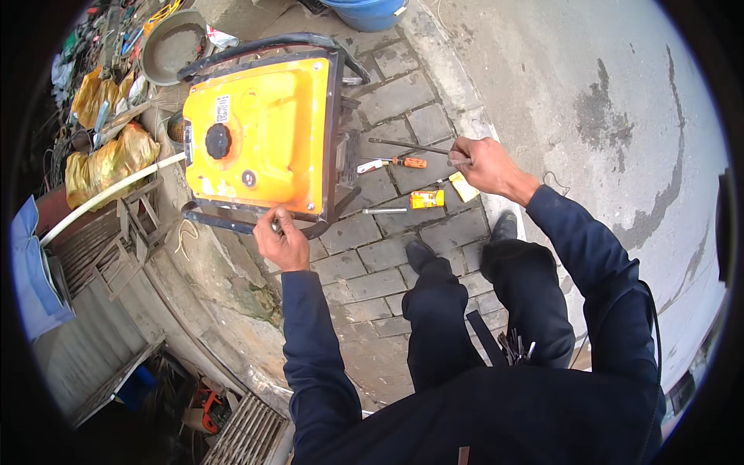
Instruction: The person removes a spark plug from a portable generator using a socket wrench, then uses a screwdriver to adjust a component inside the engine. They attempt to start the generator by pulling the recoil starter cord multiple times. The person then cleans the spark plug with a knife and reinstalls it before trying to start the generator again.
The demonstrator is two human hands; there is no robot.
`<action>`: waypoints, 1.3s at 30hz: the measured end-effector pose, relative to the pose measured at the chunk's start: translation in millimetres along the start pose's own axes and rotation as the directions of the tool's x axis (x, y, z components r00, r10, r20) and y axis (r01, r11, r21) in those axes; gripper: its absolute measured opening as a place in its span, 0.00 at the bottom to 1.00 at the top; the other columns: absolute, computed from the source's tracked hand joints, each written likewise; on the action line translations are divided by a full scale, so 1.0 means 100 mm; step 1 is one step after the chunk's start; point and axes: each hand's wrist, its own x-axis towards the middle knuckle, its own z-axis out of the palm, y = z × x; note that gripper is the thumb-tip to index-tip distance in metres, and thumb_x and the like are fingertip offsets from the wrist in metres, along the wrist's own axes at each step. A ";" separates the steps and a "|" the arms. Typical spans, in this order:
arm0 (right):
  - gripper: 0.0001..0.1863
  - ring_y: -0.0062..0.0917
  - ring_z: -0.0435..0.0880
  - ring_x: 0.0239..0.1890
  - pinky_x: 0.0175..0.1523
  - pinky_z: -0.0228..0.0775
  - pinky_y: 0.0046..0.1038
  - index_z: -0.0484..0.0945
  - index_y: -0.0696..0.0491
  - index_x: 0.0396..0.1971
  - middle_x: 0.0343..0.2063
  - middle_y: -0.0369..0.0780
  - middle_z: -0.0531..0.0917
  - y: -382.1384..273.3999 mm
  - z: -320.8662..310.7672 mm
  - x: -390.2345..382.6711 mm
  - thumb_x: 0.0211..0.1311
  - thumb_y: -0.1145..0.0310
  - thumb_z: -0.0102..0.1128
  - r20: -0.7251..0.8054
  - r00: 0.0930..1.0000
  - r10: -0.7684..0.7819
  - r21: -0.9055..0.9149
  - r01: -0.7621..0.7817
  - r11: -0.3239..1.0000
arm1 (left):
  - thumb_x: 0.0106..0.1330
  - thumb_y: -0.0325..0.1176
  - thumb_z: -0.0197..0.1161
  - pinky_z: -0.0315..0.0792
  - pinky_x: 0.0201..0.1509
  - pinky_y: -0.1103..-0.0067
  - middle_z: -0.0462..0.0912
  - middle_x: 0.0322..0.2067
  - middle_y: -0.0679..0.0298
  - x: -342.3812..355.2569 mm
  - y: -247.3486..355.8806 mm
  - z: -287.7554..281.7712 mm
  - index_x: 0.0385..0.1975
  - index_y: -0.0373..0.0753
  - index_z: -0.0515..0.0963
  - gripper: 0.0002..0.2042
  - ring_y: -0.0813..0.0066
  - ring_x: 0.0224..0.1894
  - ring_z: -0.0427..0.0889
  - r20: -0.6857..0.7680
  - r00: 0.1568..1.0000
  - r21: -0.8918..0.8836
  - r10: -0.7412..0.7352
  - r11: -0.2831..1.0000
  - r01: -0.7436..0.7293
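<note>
A yellow machine (279, 132) in a black tube frame, with a black cap (218, 141) on top, stands on the paving. My left hand (283, 242) is closed round a small metal tool (276, 225) at the frame's near bar. A long dark rod (411, 146) extends leftward from the closed fingers of my right hand (484, 167). Between them lie an orange-handled screwdriver (411, 162), a white-and-red tool (372, 166), a yellow box (427, 198), a yellow packet (463, 186) and a short silver cylinder (384, 210).
A blue bucket (360, 12) stands beyond the machine. Clutter with a grey basin (174, 50), yellow bags (108, 167), a pale pole (101, 200) and metal grating (240, 430) lines the left. Pavers (356, 263) run under my boots, beside a concrete road (620, 139) on the right.
</note>
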 end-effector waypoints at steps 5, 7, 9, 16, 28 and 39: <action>0.12 0.55 0.81 0.27 0.33 0.71 0.50 0.81 0.56 0.34 0.20 0.53 0.80 0.42 0.42 0.10 0.69 0.63 0.58 -0.081 0.983 -0.164 0.054 0.169 0.984 | 0.76 0.37 0.64 0.70 0.28 0.80 0.77 0.20 0.64 -0.09 -0.08 0.18 0.36 0.33 0.77 0.12 0.79 0.21 0.73 -0.236 0.972 -0.232 -0.003 0.971 -0.053; 0.12 0.55 0.80 0.25 0.31 0.70 0.49 0.80 0.56 0.31 0.18 0.53 0.79 0.53 0.58 0.19 0.69 0.63 0.58 -0.130 0.967 -0.220 0.075 0.231 0.970 | 0.75 0.39 0.65 0.65 0.27 0.82 0.75 0.19 0.65 -0.10 -0.07 0.21 0.36 0.33 0.77 0.13 0.81 0.21 0.70 -0.292 0.956 -0.233 0.007 0.969 -0.078; 0.12 0.55 0.79 0.24 0.31 0.70 0.49 0.79 0.57 0.30 0.18 0.52 0.78 0.65 0.70 0.28 0.69 0.64 0.58 -0.150 0.955 -0.255 0.091 0.270 0.958 | 0.75 0.39 0.65 0.63 0.27 0.83 0.74 0.18 0.65 -0.10 -0.06 0.24 0.35 0.34 0.76 0.14 0.81 0.21 0.69 -0.356 0.934 -0.237 0.028 0.964 -0.119; 0.11 0.55 0.80 0.25 0.32 0.70 0.51 0.79 0.58 0.30 0.19 0.53 0.80 0.83 0.97 0.58 0.65 0.65 0.61 -0.202 0.895 -0.397 0.042 0.413 0.910 | 0.75 0.37 0.64 0.59 0.26 0.83 0.73 0.16 0.63 -0.07 -0.09 0.31 0.34 0.33 0.74 0.13 0.82 0.19 0.67 -0.432 0.891 -0.262 0.143 0.925 -0.276; 0.09 0.56 0.81 0.26 0.33 0.71 0.52 0.79 0.58 0.31 0.19 0.54 0.81 0.88 1.09 0.69 0.63 0.67 0.61 -0.162 0.910 -0.381 0.099 0.399 0.912 | 0.76 0.36 0.62 0.59 0.26 0.83 0.71 0.14 0.64 -0.06 -0.09 0.32 0.34 0.33 0.73 0.13 0.82 0.18 0.66 -0.436 0.884 -0.263 0.169 0.915 -0.305; 0.08 0.52 0.82 0.25 0.32 0.72 0.50 0.77 0.56 0.28 0.18 0.50 0.81 0.85 0.99 0.77 0.60 0.67 0.63 -0.121 0.827 -0.549 -0.144 0.533 0.834 | 0.77 0.33 0.60 0.70 0.39 0.75 0.67 0.12 0.64 -0.05 -0.09 0.33 0.32 0.35 0.71 0.12 0.78 0.18 0.64 -0.458 0.868 -0.255 0.195 0.906 -0.338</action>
